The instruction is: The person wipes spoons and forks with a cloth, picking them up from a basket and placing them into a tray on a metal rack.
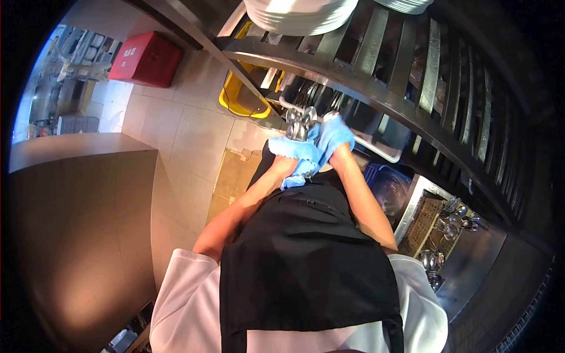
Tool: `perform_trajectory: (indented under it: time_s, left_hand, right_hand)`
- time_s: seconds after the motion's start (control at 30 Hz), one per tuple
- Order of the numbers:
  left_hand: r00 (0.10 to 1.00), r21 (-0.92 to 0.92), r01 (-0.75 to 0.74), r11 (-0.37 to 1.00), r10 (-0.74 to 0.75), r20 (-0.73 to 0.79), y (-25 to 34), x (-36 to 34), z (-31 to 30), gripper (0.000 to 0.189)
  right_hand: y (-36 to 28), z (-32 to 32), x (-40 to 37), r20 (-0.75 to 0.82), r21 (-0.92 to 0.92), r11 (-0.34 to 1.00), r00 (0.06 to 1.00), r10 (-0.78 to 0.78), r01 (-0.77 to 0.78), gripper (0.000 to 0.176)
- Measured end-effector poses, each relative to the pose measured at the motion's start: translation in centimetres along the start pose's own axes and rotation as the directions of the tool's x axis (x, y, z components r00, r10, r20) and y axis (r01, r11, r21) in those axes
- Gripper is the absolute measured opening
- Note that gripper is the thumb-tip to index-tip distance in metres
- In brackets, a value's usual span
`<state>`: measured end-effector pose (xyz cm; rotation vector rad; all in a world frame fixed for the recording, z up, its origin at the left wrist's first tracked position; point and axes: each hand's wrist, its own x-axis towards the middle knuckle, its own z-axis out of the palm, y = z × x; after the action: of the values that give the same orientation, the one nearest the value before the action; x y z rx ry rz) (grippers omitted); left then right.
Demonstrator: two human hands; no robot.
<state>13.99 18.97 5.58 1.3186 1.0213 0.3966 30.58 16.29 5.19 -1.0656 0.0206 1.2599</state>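
Note:
A light blue cloth (306, 152) is bunched around both of my hands in front of the black apron. My left hand (286, 165) is closed under the cloth around a bundle of several shiny spoons (301, 122), whose bowls point away from me. Close beside it on the right, my right hand (339, 154) grips the other part of the cloth, its fingers mostly covered. A small pale or metallic end (331, 116) shows above the cloth there, too blurred to name.
A slatted metal rack (376, 88) with stacked white plates (300, 15) stands ahead. Below it are a yellow bin (235, 97) and a grey tray (376, 147). More spoons and ladles (450, 226) lie at the right. A red box (150, 59) sits on the floor.

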Motion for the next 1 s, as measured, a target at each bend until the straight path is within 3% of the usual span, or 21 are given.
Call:
perform_trajectory:
  time_s: [0.03, 0.07, 0.1, 0.13, 0.17, 0.2, 0.23, 0.27, 0.3, 0.33, 0.37, 0.43, 0.47, 0.57, 0.67, 0.7, 0.77, 0.87, 0.9, 0.97, 1.0]
  left_hand:
    - [1.0, 0.067, 0.022, 0.998, -0.022, -0.003, -0.1, -0.1, -0.3, 0.032]
    - [0.971, -0.128, 0.22, 0.967, -0.204, 0.128, -1.6, 0.3, -0.6, 0.033]
    - [0.971, -0.119, 0.214, 0.97, -0.198, 0.133, -0.9, 0.0, -0.5, 0.033]
    - [0.994, 0.02, 0.105, 0.994, -0.105, 0.021, 0.3, -0.6, -0.2, 0.034]
    - [0.997, 0.161, 0.01, 0.987, 0.003, -0.079, 1.0, -0.8, 0.1, 0.035]
    - [0.993, 0.134, -0.098, 0.986, 0.106, -0.053, -0.2, -0.2, -0.2, 0.035]
    - [0.993, 0.136, -0.1, 0.986, 0.108, -0.05, -0.7, 0.1, -0.3, 0.035]
    - [0.996, 0.11, -0.044, 0.993, 0.053, -0.073, -0.3, 0.0, -0.3, 0.036]
    - [0.996, 0.083, 0.019, 0.996, -0.011, -0.091, -0.4, -0.4, -0.3, 0.036]
    - [0.994, 0.185, 0.07, 0.98, -0.053, -0.093, -0.8, -0.7, -0.6, 0.038]
    - [0.992, 0.1, 0.12, 0.988, -0.117, -0.035, -2.3, -0.1, -1.2, 0.041]
    - [1.0, 0.034, -0.009, 0.999, 0.01, -0.022, -5.5, 1.1, -2.1, 0.043]
    - [1.0, -0.238, 0.012, 0.971, -0.011, 0.006, -5.5, 1.4, -1.8, 0.046]
    - [0.987, -0.279, 0.098, 0.955, -0.057, 0.151, -5.4, 1.9, -2.3, 0.049]
    - [0.996, -0.116, 0.017, 0.993, -0.007, 0.092, -2.8, 0.2, -1.3, 0.053]
    - [0.998, 0.035, -0.062, 0.997, 0.061, 0.025, -0.9, -0.1, -0.9, 0.053]
    - [0.995, 0.049, -0.1, 0.994, 0.099, 0.01, -2.6, 0.8, -1.4, 0.054]
    - [0.989, -0.009, -0.119, 0.993, 0.119, 0.083, 0.9, -0.8, -1.5, 0.046]
    - [0.99, -0.011, -0.121, 0.993, 0.121, 0.077, 0.5, -0.4, -1.9, 0.046]
    - [0.981, -0.009, 0.002, 1.0, 0.0, 0.196, -0.5, 0.0, -2.4, 0.044]
    - [0.989, -0.069, -0.028, 0.997, 0.037, 0.143, -0.4, -0.7, -1.8, 0.041]
  right_hand:
    - [0.2, -0.6, 0.6, 0.044, 0.089, 0.996, 0.999, -0.011, 0.007, 0.024]
    - [-2.4, 2.5, -3.1, -0.057, -0.171, 0.984, 0.998, 0.035, -0.044, 0.021]
    - [2.9, -1.0, 0.5, -0.182, 0.057, 0.971, 0.954, 0.238, -0.232, 0.032]
    - [8.6, -5.3, 5.4, 0.12, 0.632, 0.736, 0.97, 0.213, -0.24, 0.023]
    - [8.4, -4.9, 6.0, 0.347, 0.918, 0.202, 0.938, 0.007, -0.341, 0.019]
    - [7.5, -5.3, 6.7, 0.349, 0.917, 0.204, 0.937, -0.002, -0.341, 0.019]
    - [6.5, -6.0, 7.3, 0.293, 0.726, 0.629, 0.953, 0.082, -0.278, 0.017]
    - [3.8, -4.7, 5.9, 0.199, 0.364, 0.91, 0.971, 0.131, -0.198, 0.017]
    - [2.8, -4.7, 4.8, 0.086, -0.086, 0.988, 0.987, 0.138, -0.131, 0.02]
    - [3.9, -7.1, 8.2, 0.29, 0.153, 0.949, 0.931, 0.222, -0.274, 0.021]
    - [2.2, -6.1, 7.0, 0.245, 0.161, 0.963, 0.954, 0.172, -0.215, 0.023]
    - [1.6, -5.0, 4.8, 0.33, 0.092, 0.961, 0.919, 0.217, -0.26, 0.02]
    - [1.1, -4.4, 3.2, 0.391, 0.067, 0.967, 0.898, 0.203, -0.248, 0.017]
    - [-1.8, 2.6, -2.4, 0.137, 0.131, 0.971, 0.974, 0.181, -0.199, 0.019]
    - [1.2, -2.7, 6.1, 0.391, 0.067, 0.964, 0.896, 0.212, -0.258, 0.024]
    - [-1.3, -1.1, 3.9, 0.274, 0.003, 0.994, 0.956, 0.102, -0.107, 0.026]
    - [-3.4, 1.3, 1.1, 0.21, 0.082, 0.995, 0.977, 0.045, -0.063, 0.024]
    - [1.5, -0.1, 3.7, 0.246, -0.186, 0.981, 0.969, -0.011, 0.059, 0.027]
    - [0.9, 0.4, 1.5, 0.202, 0.05, 0.989, 0.971, 0.128, -0.14, 0.029]
    - [-1.4, 0.7, 1.3, 0.127, 0.042, 0.991, 0.985, 0.117, -0.123, 0.032]
    - [1.1, -2.7, 5.2, 0.286, 0.054, 0.99, 0.952, 0.113, -0.133, 0.03]
